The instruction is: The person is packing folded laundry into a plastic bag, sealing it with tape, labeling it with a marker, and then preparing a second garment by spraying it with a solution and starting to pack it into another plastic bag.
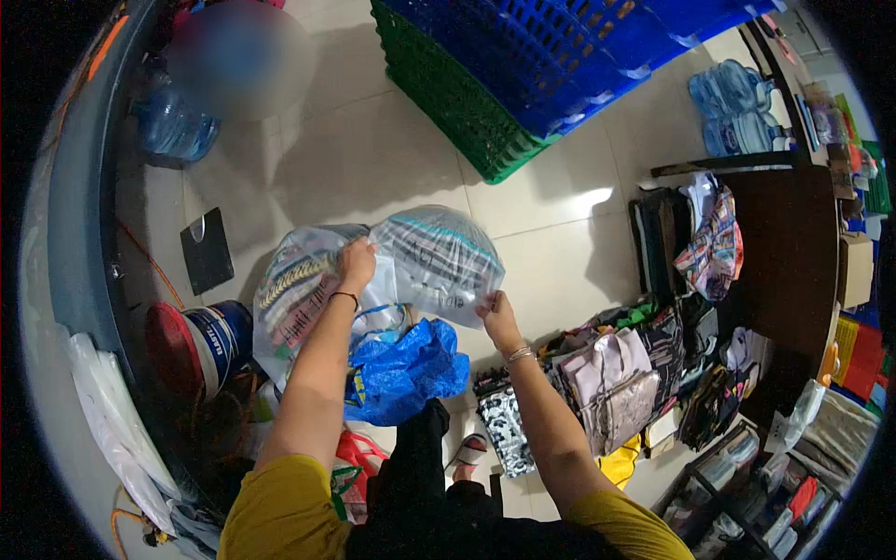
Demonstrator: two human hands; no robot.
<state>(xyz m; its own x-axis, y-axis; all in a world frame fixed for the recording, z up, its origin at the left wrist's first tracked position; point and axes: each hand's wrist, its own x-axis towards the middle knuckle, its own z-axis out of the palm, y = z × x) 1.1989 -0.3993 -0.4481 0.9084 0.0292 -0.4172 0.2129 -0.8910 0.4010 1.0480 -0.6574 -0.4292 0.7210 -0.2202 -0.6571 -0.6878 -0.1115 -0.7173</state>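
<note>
My left hand (358,266) grips the gathered edge of a clear plastic bag where two filled bags meet. My right hand (498,318) pinches the lower right corner of the right-hand clear plastic bag (441,252), which holds folded striped fabric and bears handwriting. Beside it on the left, another clear plastic bag (297,280) of folded textiles also bears handwriting and lies partly behind my left forearm. A crumpled blue plastic bag (413,364) sits just below them, between my forearms.
Stacked blue (560,63) and green plastic crates (476,133) stand ahead. Folded clothes and bags (609,378) are piled at the right, near a dark wooden desk (777,245). At the left are a paint bucket (217,343), a dark flat panel (207,252) and a water jug (178,126).
</note>
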